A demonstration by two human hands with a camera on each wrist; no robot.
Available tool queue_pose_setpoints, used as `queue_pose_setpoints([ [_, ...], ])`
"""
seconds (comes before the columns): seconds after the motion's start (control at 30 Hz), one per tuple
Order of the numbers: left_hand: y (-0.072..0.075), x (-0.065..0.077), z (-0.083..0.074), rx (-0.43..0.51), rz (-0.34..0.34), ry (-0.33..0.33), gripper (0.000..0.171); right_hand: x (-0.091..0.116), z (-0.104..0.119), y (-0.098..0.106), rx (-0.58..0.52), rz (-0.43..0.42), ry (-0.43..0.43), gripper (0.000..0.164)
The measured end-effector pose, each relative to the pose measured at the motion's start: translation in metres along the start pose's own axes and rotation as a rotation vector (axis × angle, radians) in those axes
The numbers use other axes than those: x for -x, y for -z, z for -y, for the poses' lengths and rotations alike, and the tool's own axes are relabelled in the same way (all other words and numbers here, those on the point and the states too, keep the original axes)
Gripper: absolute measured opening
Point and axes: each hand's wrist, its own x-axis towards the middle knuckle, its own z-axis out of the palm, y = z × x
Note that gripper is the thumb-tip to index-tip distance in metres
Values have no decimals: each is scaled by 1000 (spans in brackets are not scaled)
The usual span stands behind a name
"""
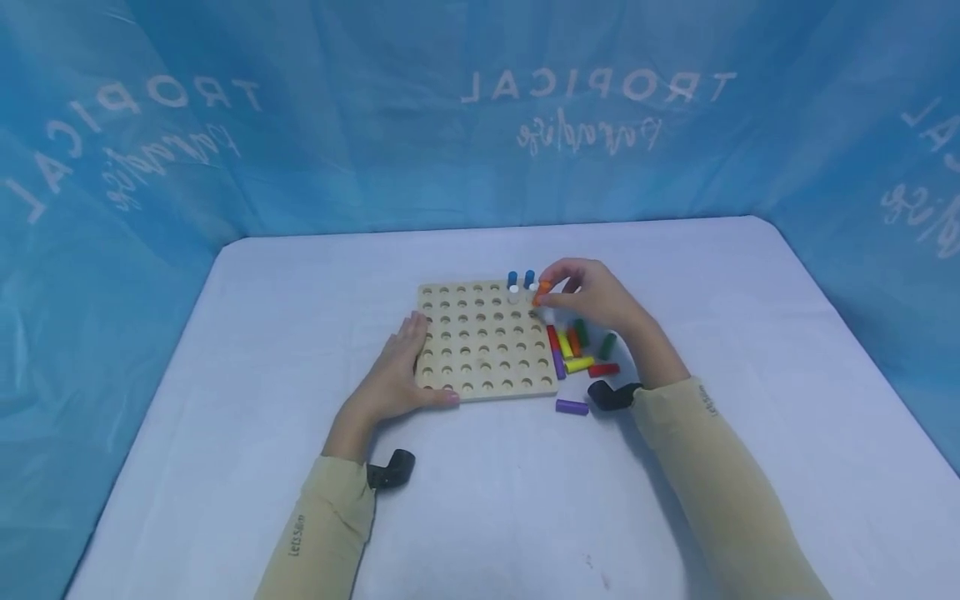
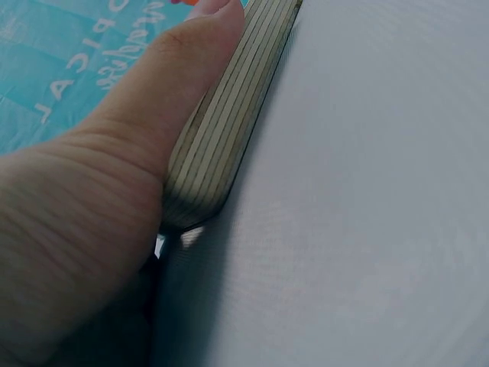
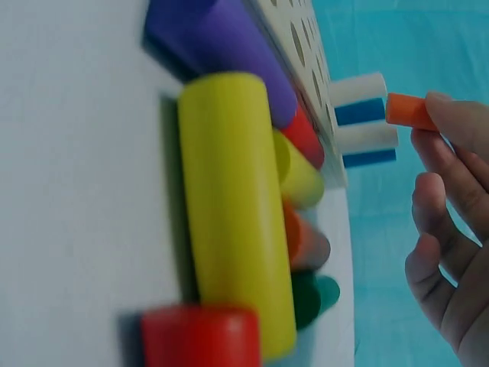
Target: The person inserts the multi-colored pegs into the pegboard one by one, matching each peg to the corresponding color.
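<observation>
right hand (image 1: 592,292) with one pinched orange peg (image 1: 542,292) near two blue pegs (image 1: 529,278), left hand (image 1: 396,371) unclenched against board (image 1: 474,342)

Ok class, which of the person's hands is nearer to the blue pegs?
Right. The right hand, pinching an orange peg, is just to the right of the blue pegs; the left hand is across the board, at its left edge.
</observation>
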Motion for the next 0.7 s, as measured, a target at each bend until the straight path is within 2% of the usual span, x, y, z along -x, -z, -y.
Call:
queue_pose_setpoints([
  [0.23,-1,-1,1,-7,-7,-3,141,-4,9,-10,43,18,23,21],
  [0.47,-1,-1,1,-8,-7,0,141,-8,14,-18,60,49,3,16],
  [0.7,0,-1,0,-5,-5,6,141,-7,17,-20,123,56,41,12],
])
